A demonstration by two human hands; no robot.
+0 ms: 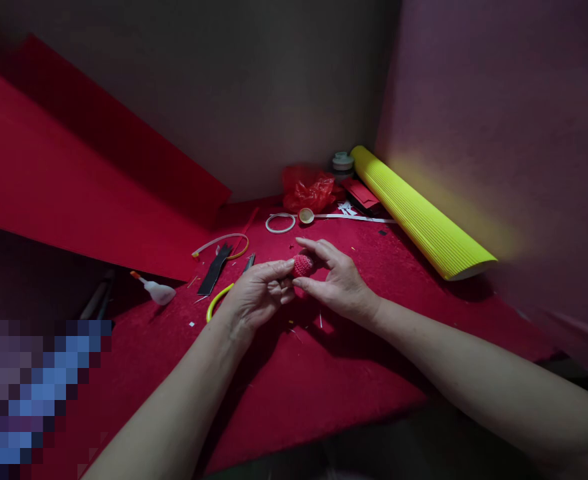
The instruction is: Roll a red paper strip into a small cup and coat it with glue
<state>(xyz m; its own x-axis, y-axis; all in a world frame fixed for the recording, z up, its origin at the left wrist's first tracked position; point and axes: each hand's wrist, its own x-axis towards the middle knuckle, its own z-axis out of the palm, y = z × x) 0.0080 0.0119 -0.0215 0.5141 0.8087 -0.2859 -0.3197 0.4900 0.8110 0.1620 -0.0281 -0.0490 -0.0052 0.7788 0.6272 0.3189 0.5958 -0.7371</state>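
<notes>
A small round red piece with a ribbed, woven-looking surface (pixel 303 265) is held above the red-covered table. My left hand (pixel 269 287) pinches its left edge between thumb and fingers. Around its right side curves my right hand (pixel 337 277), index finger stretched above it and thumb below, the fingers apart. Whether the right fingers touch the piece is hard to make out. Behind my left wrist lies a tool with a yellow looped handle (pixel 218 298), mostly hidden; a narrow grey tip shows above the hand.
A squeeze bottle (pixel 160 293), black strip (pixel 214 270) and coiled band (pixel 247 245) lie left. Behind are a white ring (pixel 280 223), small round cup (pixel 306 216), red plastic bag (pixel 307 190) and lidded jar (pixel 343 162). A yellow corrugated roll (pixel 419 213) leans right; a red sheet (pixel 99 167) slopes left.
</notes>
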